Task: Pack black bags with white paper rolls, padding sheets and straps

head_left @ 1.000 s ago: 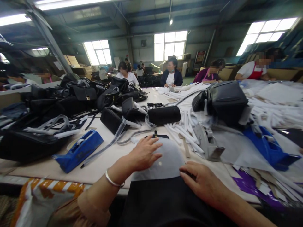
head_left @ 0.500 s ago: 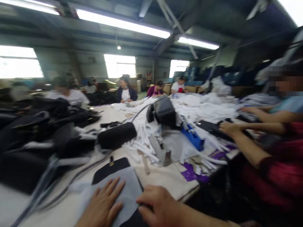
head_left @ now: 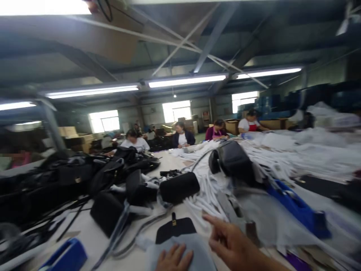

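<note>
My left hand (head_left: 173, 259) lies flat with fingers apart on a grey sheet (head_left: 194, 248) at the bottom edge of the view. That sheet covers a black bag flap (head_left: 176, 229) with a small gold clasp. My right hand (head_left: 232, 244) is lifted just right of the sheet, fingers loosely extended and nothing in them. It hovers near a grey tape dispenser (head_left: 249, 227) and a heap of white paper strips (head_left: 208, 192). The picture is blurred by motion.
Black handbags (head_left: 113, 177) pile up on the left of the long table (head_left: 84, 229). A black pouch (head_left: 179, 187), a black backpack (head_left: 232, 160) and two blue tape dispensers (head_left: 296, 207) (head_left: 66, 258) lie around. White paper covers the right side. Several people sit at the far end.
The view swung right, then back left and upward. My right hand lifted off the grey sheet and now hovers beside it. My left hand stays flat on the sheet.
</note>
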Tool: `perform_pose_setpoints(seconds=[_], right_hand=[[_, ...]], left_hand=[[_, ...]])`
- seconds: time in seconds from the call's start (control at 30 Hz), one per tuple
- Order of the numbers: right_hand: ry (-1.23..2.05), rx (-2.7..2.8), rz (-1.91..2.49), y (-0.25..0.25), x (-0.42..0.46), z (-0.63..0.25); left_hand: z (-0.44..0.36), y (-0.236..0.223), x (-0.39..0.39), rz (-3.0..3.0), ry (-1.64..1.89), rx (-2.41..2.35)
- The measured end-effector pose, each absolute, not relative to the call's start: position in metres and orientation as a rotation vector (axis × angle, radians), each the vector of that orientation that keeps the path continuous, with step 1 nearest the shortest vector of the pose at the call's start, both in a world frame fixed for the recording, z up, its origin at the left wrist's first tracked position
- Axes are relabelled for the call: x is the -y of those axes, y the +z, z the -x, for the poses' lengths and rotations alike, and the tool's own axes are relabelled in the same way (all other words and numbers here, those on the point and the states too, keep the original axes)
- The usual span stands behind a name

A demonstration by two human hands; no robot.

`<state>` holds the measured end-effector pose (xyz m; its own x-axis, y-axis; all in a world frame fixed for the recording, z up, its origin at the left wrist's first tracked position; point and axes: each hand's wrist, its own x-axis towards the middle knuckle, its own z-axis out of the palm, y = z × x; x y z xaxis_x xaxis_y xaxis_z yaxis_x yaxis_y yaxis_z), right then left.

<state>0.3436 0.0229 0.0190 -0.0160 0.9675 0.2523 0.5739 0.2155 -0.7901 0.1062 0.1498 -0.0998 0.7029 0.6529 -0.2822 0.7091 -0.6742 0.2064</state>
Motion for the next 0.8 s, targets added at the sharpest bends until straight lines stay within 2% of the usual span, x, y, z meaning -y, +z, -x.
perform_pose_setpoints(seconds=[0.27, 0.43, 0.53, 0.7, 0.8], right_hand=[[0.799, 1.665, 1.156, 0.151, -0.132, -0.278], [0.985, 1.575, 1.052, 0.22, -0.156, -0.242], [0.947, 1.622, 0.988, 0.222, -0.152, -0.234], [0.96, 1.666, 1.082, 0.165, -0.146, -0.237], [0.971, 1.654, 1.121, 0.15, -0.15, -0.238]], left_hand=[[-0.099, -0.101, -0.135, -2.64, -0.141, -1.047], [-0.092, -0.078, -0.123, -2.664, -0.084, -0.867], [-0.09, -0.07, -0.117, -2.662, -0.027, -0.817], [-0.09, -0.08, -0.119, -2.653, 0.005, -0.841], [-0.091, -0.087, -0.122, -2.67, 0.044, -0.835]])
